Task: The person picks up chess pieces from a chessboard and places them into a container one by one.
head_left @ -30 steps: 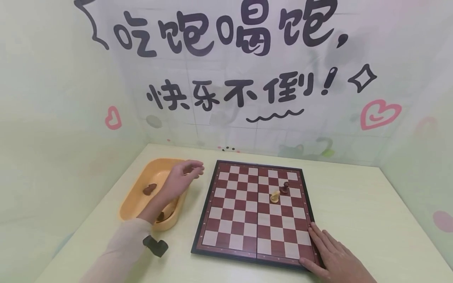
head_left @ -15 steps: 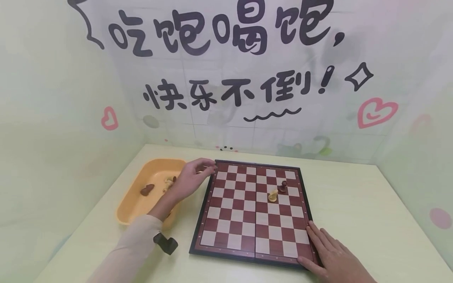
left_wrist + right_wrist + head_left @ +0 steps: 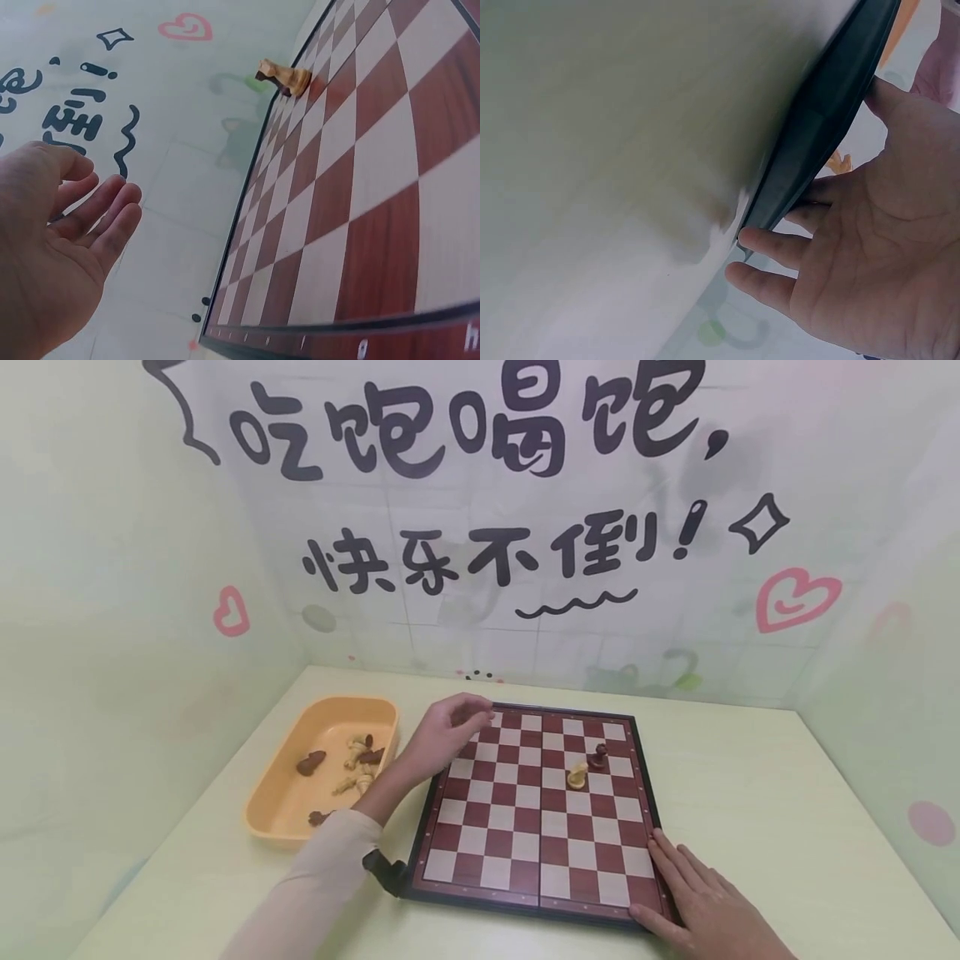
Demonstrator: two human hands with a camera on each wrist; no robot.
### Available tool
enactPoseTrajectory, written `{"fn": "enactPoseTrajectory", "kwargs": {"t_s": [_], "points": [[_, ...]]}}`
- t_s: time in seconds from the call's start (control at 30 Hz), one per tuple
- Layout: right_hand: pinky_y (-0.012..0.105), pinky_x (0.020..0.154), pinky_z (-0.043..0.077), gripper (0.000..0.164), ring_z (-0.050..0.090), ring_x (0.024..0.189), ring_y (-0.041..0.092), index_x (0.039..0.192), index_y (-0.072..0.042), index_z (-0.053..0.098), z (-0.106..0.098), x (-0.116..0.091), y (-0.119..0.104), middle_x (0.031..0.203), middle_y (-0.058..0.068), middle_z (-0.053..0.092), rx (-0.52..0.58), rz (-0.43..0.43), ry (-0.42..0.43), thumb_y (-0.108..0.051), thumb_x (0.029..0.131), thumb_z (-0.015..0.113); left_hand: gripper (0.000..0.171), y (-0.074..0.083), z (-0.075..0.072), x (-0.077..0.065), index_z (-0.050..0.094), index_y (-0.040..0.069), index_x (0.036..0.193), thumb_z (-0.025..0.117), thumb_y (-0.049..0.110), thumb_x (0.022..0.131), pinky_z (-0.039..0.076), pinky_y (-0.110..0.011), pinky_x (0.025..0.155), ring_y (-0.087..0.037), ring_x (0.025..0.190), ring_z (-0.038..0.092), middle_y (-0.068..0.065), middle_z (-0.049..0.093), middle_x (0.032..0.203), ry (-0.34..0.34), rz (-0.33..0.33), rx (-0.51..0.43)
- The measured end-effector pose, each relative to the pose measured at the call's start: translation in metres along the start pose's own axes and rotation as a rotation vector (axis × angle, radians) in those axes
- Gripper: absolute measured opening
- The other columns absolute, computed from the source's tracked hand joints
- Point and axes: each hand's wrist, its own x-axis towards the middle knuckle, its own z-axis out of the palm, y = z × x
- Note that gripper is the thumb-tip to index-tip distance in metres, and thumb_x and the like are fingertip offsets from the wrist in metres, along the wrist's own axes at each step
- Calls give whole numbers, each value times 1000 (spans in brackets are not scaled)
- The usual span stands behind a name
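Observation:
A red-and-white chessboard (image 3: pixel 510 818) lies on the table. On its right half stand a light chess knight (image 3: pixel 577 776) and, just behind it, a dark chess piece (image 3: pixel 598 757). My left hand (image 3: pixel 446 739) hovers over the far left corner of the board, its fingers loosely bent. In the left wrist view nothing shows between the left hand's fingers (image 3: pixel 112 217). My right hand (image 3: pixel 708 906) rests against the near right corner of the board, fingers extended along the side. The right wrist view shows its fingers (image 3: pixel 772 247) at the board's dark edge (image 3: pixel 810 135).
Left of the board sits a yellow-orange tray (image 3: pixel 262 810) holding several light and dark chess pieces (image 3: pixel 360 777). A curtain (image 3: pixel 450 643) with black lettering hangs behind the table (image 3: pixel 750 777), and pale walls enclose both sides.
My left hand has moved right, from above the tray to over the far left part of the board, uncovering more pieces in the tray. The right hand keeps its place at the board's corner.

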Motion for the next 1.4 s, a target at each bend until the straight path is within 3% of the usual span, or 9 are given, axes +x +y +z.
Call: {"fn": "enactPoseTrajectory", "kwargs": {"t_s": [0.17, 0.3, 0.47, 0.77, 1.13, 1.4], "points": [[63, 100, 42, 93, 43, 137, 43, 151, -1, 46, -1, 1, -1, 156, 16, 42, -1, -1, -6, -69, 90, 61, 24, -1, 16, 4, 66, 3, 123, 60, 17, 105, 55, -52, 87, -36, 107, 66, -12, 70, 116, -27, -14, -1], [63, 100, 43, 93, 43, 136, 43, 151, -1, 45, -2, 1, -2, 156, 16, 41, -1, -4, -13, -68, 90, 62, 25, -2, 29, 6, 66, 4, 124, 61, 18, 104, 55, -45, 86, -28, 105, 67, -11, 71, 114, -50, -19, 7], [63, 100, 42, 93, 42, 137, 43, 151, 0, 45, -2, 1, -1, 156, 16, 41, 2, -4, -9, -69, 90, 61, 24, -4, 44, 8, 68, 11, 124, 62, 24, 104, 53, -34, 73, -22, 99, 67, -2, 71, 112, -79, -37, 67], [62, 102, 42, 94, 40, 139, 43, 152, -2, 45, -1, 0, 0, 156, 15, 41, 10, 10, -10, -70, 89, 61, 28, -8, 64, 12, 69, 8, 124, 61, 25, 104, 53, -35, 88, -15, 107, 63, 1, 69, 116, -165, -56, 100], [62, 101, 42, 94, 41, 138, 44, 151, -1, 45, -2, 0, 0, 156, 16, 41, 13, 6, -25, -71, 90, 60, 30, -6, 81, 18, 68, 7, 126, 61, 25, 104, 53, -33, 89, -14, 109, 63, 1, 68, 119, -205, -98, 120], [62, 101, 42, 95, 42, 137, 44, 152, -1, 45, -2, 1, 0, 156, 16, 41, 12, 10, -23, -71, 90, 60, 30, -7, 94, 22, 66, 1, 126, 63, 19, 102, 53, -30, 86, -15, 106, 63, -1, 68, 111, -249, -92, 88]]}}
